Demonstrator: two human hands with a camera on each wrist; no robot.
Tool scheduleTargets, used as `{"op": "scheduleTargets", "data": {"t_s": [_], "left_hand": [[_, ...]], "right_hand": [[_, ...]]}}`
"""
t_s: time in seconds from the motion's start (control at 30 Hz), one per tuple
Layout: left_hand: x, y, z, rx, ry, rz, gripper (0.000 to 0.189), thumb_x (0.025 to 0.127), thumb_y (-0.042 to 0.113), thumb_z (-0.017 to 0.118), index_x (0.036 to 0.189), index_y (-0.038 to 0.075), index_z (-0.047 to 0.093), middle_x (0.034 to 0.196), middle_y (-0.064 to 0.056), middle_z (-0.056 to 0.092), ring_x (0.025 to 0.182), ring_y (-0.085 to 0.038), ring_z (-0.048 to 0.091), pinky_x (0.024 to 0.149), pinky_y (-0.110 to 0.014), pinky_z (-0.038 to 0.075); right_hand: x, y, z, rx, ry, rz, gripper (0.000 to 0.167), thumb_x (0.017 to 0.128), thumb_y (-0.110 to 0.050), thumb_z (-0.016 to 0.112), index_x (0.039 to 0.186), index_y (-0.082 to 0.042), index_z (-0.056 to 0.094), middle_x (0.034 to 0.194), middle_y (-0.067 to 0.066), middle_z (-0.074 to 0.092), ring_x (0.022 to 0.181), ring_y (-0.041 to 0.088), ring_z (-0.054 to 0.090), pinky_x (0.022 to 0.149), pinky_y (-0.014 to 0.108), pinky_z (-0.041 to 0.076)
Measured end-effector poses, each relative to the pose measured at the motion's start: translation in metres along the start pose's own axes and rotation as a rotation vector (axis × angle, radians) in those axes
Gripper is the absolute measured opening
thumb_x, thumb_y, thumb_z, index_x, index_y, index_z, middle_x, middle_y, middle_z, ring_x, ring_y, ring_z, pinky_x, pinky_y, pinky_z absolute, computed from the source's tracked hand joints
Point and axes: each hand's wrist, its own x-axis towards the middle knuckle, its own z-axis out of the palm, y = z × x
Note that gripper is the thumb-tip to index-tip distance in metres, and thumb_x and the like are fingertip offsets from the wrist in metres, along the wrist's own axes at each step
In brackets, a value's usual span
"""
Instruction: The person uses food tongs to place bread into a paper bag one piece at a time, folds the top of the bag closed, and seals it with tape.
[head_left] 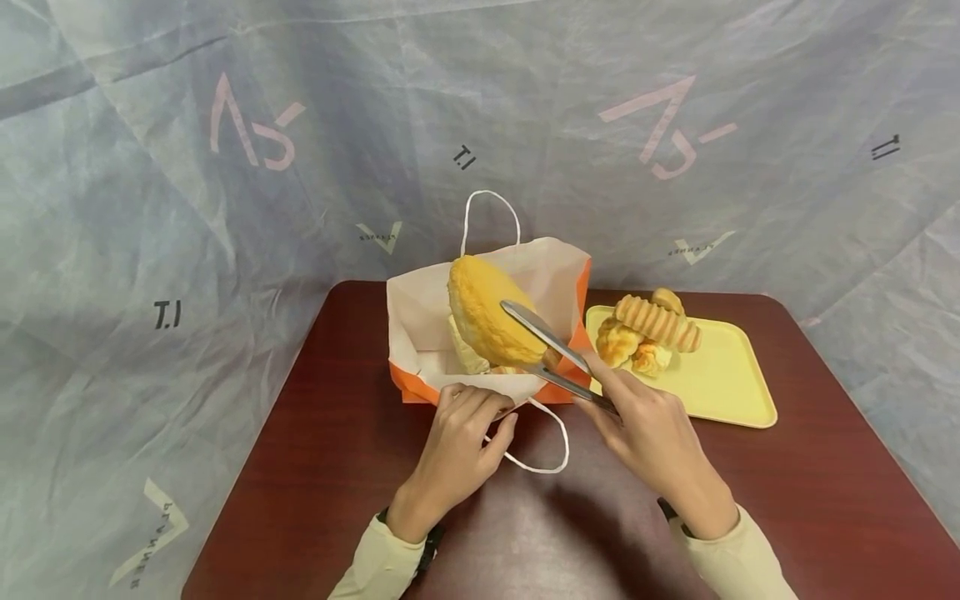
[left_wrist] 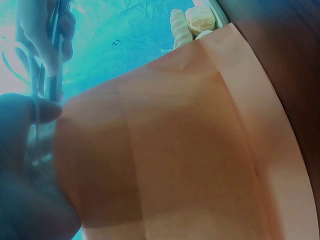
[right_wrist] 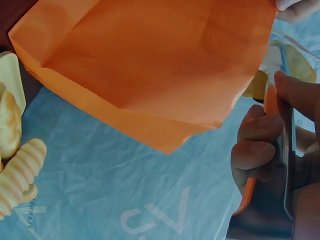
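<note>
My left hand [head_left: 461, 446] pinches the near rim of an orange paper bag [head_left: 412, 387] with a white inside, which stands with its mouth spread. In my right hand [head_left: 652, 429] I grip metal tongs [head_left: 543, 331]. Between the arms of the tongs is a big yellow bread roll [head_left: 487, 312], tilted over the bag's mouth. Below it, partly hidden, a pale piece of bread [head_left: 467, 346] lies inside the bag. The left wrist view shows the bag's orange side [left_wrist: 175, 140] close up, and the right wrist view shows my fingers wrapped round the tongs [right_wrist: 267, 205].
Right of the bag, a yellow tray [head_left: 723, 379] holds several breads, a ridged long one [head_left: 656, 323] on top. White cord handles [head_left: 564, 446] stick out from the bag, one hanging near my left hand. A grey cloth [head_left: 480, 108] hangs behind the dark red table [head_left: 315, 442].
</note>
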Motion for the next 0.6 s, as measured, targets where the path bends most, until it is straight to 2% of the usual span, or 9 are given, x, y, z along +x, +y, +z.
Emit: {"op": "scheduleTargets", "data": {"t_s": [0.2, 0.4, 0.6], "left_hand": [[0.001, 0.000, 0.001, 0.003, -0.006, 0.009, 0.005, 0.090, 0.014, 0.068, 0.094, 0.014, 0.067, 0.090, 0.005, 0.064, 0.086, -0.011, 0.059, 0.084, -0.037, 0.038], [0.001, 0.001, 0.002, 0.006, -0.017, 0.008, 0.005, 0.094, 0.017, 0.063, 0.094, 0.014, 0.066, 0.089, 0.006, 0.064, 0.087, -0.010, 0.059, 0.085, -0.036, 0.038], [0.000, 0.001, 0.001, 0.009, -0.004, 0.010, 0.004, 0.088, 0.013, 0.069, 0.092, 0.013, 0.068, 0.087, 0.006, 0.064, 0.084, -0.010, 0.060, 0.084, -0.036, 0.038]], "right_hand": [[0.006, 0.000, 0.001, -0.018, -0.033, -0.002, 0.047, 0.099, -0.038, 0.060, 0.138, -0.013, 0.058, 0.076, 0.000, 0.060, 0.053, 0.012, 0.050, 0.045, 0.032, 0.043], [0.012, 0.000, 0.000, -0.033, -0.043, -0.004, 0.058, 0.084, -0.021, 0.077, 0.138, -0.013, 0.058, 0.077, 0.002, 0.061, 0.052, 0.015, 0.051, 0.044, 0.033, 0.042], [0.018, -0.004, 0.004, -0.068, -0.073, -0.010, 0.063, 0.079, -0.019, 0.081, 0.138, -0.014, 0.058, 0.073, 0.004, 0.060, 0.048, 0.015, 0.048, 0.041, 0.031, 0.039]]}}
